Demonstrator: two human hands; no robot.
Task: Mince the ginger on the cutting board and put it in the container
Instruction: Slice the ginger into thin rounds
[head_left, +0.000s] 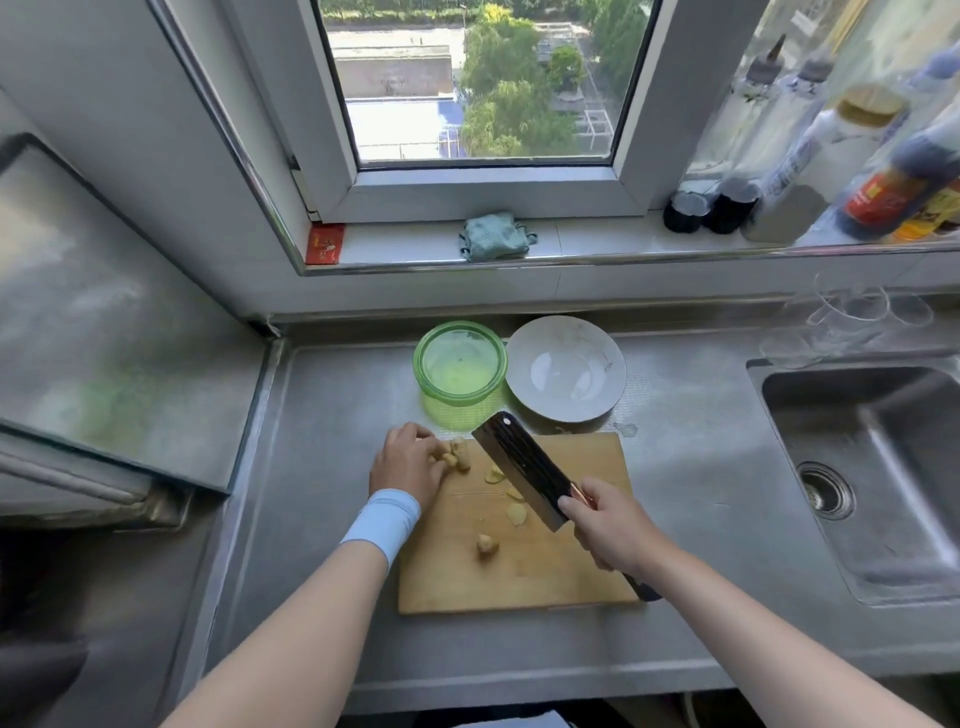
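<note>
Wooden board (545, 582): one cleaver (519, 467), perhaps five ginger pieces (487, 545).

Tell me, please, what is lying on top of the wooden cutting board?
On the cutting board lie a ginger knob held by the left hand, thin slices and a small chunk. The cleaver in the right hand hides the board beneath its blade.

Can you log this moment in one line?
left hand holds ginger piece | right hand grips cleaver, raised | slices on cutting board | green container behind board
</note>
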